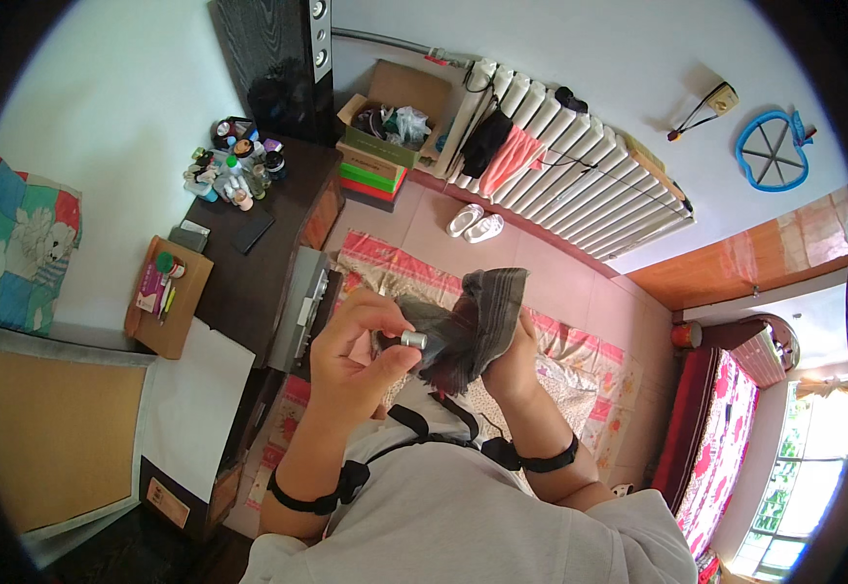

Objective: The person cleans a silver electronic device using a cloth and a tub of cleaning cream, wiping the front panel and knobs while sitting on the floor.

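Note:
In front of my chest, my left hand (358, 352) is closed, its thumb and index finger pinching at a short silver-white cylinder (414, 340). Just behind and right of the cylinder is a bunched dark grey checked cloth piece (494, 310), folded and flared at its upper right end. My right hand (514, 365) grips this cloth from the right side, with most of its fingers hidden behind the folds. Whether the cylinder is joined to the cloth I cannot tell.
A dark desk (239, 263) on the left carries bottles (239, 175), a phone (254, 234) and a cardboard box (171, 297). Ahead are a white radiator (580, 161) with clothes, white shoes (475, 224) and an open carton (400, 122). Below lies a patterned mat (385, 258); a bed (711, 428) is right.

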Action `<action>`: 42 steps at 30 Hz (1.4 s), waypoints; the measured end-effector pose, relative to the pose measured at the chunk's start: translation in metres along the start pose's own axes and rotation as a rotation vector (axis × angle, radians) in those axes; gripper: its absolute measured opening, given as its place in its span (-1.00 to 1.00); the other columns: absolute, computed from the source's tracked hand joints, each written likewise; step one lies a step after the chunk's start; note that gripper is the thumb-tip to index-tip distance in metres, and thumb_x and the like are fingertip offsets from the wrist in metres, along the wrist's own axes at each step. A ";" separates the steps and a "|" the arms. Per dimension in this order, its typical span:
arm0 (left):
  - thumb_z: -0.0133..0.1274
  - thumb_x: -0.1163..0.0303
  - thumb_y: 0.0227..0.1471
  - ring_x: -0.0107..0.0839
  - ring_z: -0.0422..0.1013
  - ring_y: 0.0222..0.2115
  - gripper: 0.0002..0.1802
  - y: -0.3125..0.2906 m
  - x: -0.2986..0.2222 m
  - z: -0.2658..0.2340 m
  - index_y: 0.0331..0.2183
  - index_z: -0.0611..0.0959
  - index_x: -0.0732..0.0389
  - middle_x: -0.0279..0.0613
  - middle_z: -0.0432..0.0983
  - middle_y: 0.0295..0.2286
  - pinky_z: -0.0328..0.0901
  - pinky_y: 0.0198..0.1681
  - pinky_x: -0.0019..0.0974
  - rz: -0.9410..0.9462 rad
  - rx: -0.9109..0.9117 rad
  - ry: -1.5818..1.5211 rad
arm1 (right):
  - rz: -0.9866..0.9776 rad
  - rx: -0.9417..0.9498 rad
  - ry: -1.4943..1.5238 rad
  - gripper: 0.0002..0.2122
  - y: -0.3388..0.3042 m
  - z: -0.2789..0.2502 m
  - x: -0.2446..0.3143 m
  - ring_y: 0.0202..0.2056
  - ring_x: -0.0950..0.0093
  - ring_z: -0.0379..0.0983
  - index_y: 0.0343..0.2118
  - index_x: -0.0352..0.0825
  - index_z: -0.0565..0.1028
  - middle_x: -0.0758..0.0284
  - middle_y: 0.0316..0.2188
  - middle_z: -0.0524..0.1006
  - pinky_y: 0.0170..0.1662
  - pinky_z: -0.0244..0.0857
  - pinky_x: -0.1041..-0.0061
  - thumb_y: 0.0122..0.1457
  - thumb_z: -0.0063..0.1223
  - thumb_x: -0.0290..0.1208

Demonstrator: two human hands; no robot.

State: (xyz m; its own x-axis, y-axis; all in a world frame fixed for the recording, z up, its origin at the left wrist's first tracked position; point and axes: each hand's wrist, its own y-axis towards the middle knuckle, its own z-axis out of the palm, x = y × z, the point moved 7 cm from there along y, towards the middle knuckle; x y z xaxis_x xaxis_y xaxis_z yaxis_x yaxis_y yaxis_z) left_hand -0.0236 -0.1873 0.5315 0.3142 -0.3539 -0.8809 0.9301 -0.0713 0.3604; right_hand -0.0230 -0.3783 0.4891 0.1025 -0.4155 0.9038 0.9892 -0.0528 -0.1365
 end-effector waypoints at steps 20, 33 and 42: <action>0.15 0.11 0.10 -0.37 0.34 -0.32 -0.60 -0.006 -0.008 -0.021 -0.28 0.53 0.28 -0.16 0.38 -0.35 0.24 -0.21 -0.30 -0.079 0.105 -0.432 | 0.052 0.109 0.152 -0.65 0.000 0.025 -0.021 -0.15 0.45 0.43 -0.07 -0.40 0.42 0.26 -0.18 0.50 -0.04 0.30 0.46 0.33 -0.19 -0.19; -0.26 0.03 0.23 -0.45 0.14 -0.57 -0.58 -0.010 0.003 -0.032 -0.47 0.34 0.17 -0.25 0.23 -0.61 0.08 -0.43 -0.40 -0.301 0.030 -0.555 | -0.178 0.176 -0.286 -0.63 -0.004 0.076 0.017 -0.15 0.58 0.41 0.00 -0.40 0.36 0.36 -0.18 0.49 -0.04 0.30 0.56 0.16 0.20 -0.49; -0.16 0.19 0.26 -0.35 0.38 -0.41 -0.61 -0.011 -0.016 -0.030 -0.23 0.50 0.38 -0.12 0.43 -0.41 0.25 -0.31 -0.34 0.075 -0.041 0.293 | 0.030 0.383 -0.162 -0.54 -0.006 0.108 0.018 -0.19 0.61 0.41 -0.07 -0.39 0.38 0.37 -0.24 0.53 -0.06 0.30 0.57 0.06 0.35 -0.29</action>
State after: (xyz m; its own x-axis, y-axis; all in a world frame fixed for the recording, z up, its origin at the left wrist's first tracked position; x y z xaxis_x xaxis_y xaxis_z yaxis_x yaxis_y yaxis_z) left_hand -0.0338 -0.1531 0.5328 0.4180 -0.0724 -0.9055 0.9074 -0.0152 0.4201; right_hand -0.0157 -0.2872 0.5501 0.1171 -0.2619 0.9580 0.9496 0.3120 -0.0308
